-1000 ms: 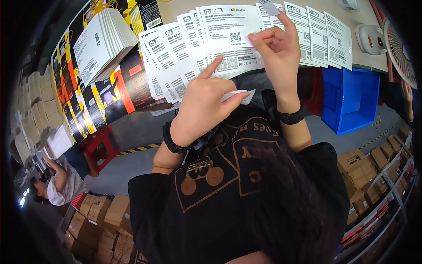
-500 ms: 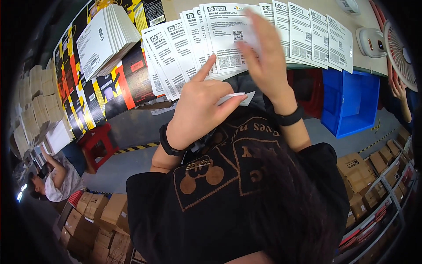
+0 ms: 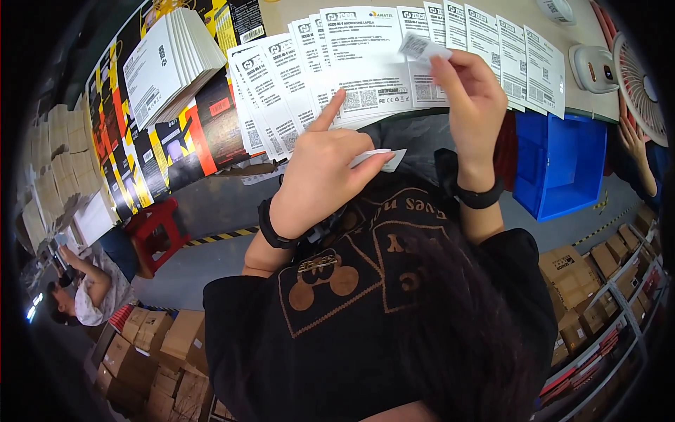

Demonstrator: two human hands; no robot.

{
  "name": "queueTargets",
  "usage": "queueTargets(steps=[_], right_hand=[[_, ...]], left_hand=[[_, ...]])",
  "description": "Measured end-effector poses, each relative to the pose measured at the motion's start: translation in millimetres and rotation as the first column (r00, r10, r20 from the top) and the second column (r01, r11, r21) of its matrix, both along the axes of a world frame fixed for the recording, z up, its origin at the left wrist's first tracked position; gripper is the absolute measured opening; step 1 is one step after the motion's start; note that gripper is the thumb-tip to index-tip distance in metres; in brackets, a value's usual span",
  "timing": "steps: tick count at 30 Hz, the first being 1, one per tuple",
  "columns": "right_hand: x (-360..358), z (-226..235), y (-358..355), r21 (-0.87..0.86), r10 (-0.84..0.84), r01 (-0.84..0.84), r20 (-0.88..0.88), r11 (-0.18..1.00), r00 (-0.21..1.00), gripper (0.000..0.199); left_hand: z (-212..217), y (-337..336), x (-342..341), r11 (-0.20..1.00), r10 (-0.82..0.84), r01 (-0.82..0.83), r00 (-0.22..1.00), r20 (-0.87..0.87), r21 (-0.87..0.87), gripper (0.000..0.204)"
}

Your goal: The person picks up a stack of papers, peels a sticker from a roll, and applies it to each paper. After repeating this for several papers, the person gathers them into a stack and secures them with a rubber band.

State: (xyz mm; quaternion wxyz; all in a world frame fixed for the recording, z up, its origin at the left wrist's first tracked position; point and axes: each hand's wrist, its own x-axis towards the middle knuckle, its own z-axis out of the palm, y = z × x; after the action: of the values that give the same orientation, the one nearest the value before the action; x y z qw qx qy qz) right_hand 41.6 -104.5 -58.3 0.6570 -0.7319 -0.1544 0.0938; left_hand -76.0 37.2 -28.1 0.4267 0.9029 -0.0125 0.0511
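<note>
A tan worktable (image 3: 302, 14) carries a fanned row of white printed cards (image 3: 365, 70), reaching from left of the left hand to beyond the right hand. The right hand (image 3: 472, 98) pinches a small barcode sticker (image 3: 420, 47) above the cards, not yet pressed down. The left hand (image 3: 320, 179), index finger out, grips a backing strip (image 3: 380, 157) by thumb. How many cards are already stickered cannot be told.
</note>
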Motion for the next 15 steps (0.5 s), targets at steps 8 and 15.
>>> queueTargets(steps=[8, 15], right_hand=[[4.6, -8.2, 24.6, 0.029, 0.089, -0.085, -0.23, 0.996, 0.969, 0.014], [4.4, -8.2, 26.2, -0.022, 0.096, -0.103, -0.209, 0.994, 0.973, 0.016]], left_hand=[[-2.0, -0.9, -0.4, 1.0, 0.001, -0.001, 1.0, -0.004, 0.014, 0.018], [-3.7, -0.7, -0.6, 1.0, 0.003, -0.003, 1.0, 0.01, 0.004, 0.018]])
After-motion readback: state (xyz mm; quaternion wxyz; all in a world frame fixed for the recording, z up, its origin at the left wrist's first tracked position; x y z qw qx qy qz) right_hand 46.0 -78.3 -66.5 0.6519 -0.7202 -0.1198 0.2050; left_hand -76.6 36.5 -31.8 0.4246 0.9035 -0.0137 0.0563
